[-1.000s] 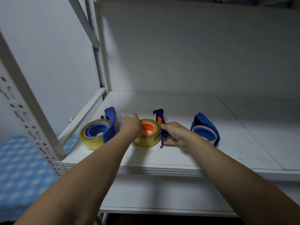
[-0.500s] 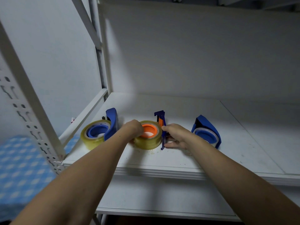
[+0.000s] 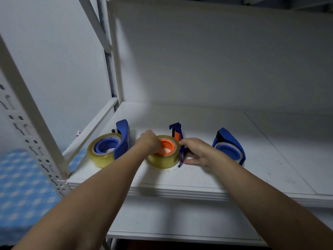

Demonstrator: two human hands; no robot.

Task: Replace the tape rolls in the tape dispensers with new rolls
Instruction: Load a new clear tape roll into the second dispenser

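Note:
Three tape dispensers lie on a white shelf (image 3: 207,179). The middle dispenser (image 3: 177,134) is dark blue with an orange hub (image 3: 166,147), and a full yellowish tape roll (image 3: 163,160) sits around that hub. My left hand (image 3: 148,142) grips the roll's left rim, fingers curled over its top. My right hand (image 3: 195,150) holds the dispenser's blue frame on the right side, thumb on top. A left blue dispenser (image 3: 122,137) carries a thick yellowish roll (image 3: 100,156). A right blue dispenser (image 3: 228,147) holds a thin, nearly used-up roll.
White slotted shelf uprights (image 3: 27,130) stand at the left, with a diagonal brace behind. A white back wall (image 3: 216,60) closes the shelf. A lower shelf (image 3: 180,224) runs beneath. Blue-and-white checked cloth (image 3: 21,192) lies at the far left below.
Both hands stay on the middle roll and dispenser. My left hand's fingers have slid further over the roll's top toward the orange hub.

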